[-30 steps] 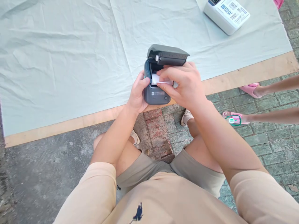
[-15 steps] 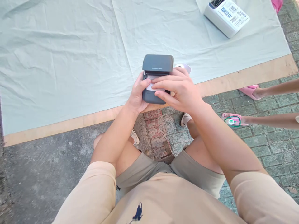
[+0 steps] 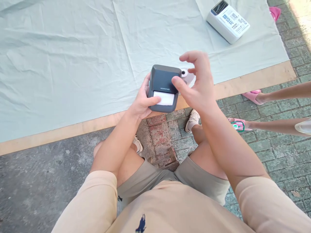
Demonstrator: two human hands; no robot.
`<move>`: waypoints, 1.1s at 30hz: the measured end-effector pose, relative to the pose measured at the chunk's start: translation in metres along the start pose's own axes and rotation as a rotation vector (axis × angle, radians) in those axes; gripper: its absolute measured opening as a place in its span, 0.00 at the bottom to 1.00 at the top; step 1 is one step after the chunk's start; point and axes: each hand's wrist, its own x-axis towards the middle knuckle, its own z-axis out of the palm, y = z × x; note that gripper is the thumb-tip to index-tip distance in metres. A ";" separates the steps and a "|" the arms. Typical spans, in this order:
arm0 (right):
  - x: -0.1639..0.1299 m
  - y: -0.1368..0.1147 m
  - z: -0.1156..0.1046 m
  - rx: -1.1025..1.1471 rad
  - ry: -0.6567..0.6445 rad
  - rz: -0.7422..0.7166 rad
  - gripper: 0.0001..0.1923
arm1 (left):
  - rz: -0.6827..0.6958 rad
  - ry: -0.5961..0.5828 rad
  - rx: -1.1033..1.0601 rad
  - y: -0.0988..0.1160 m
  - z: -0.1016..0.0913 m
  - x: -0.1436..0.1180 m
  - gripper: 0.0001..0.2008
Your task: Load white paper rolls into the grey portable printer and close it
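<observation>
Centre frame, the left hand (image 3: pixel 143 101) has its grip closed around a dark grey, rounded plastic device (image 3: pixel 166 77), thumb on its white paper strip (image 3: pixel 167 98). The right hand (image 3: pixel 200 83), grip empty and spread, overlaps the device's right edge; contact is unclear. A white rectangular case (image 3: pixel 228 26) lies upper right on the cloth-covered tabletop (image 3: pixel 73 58).

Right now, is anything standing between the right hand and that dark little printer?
Nothing visible. The open right hand is beside the dark printer, overlapping its edge in this view; contact is unclear. A white roll shows between thumb and forefinger, but seems to lie beyond, on the cloth.
</observation>
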 end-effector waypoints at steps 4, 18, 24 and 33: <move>0.000 0.009 0.003 0.045 -0.211 -0.042 0.29 | 0.007 -0.038 -0.003 0.002 0.002 -0.002 0.41; 0.002 0.005 0.005 -0.014 -0.223 -0.046 0.24 | -0.073 0.058 -0.187 0.004 0.008 0.007 0.20; 0.004 0.004 -0.011 -0.047 -0.242 -0.104 0.26 | -0.109 0.166 -0.151 0.002 0.008 0.011 0.22; 0.003 -0.009 0.001 -0.117 0.070 -0.096 0.18 | -0.111 0.174 -0.161 -0.001 0.008 0.013 0.20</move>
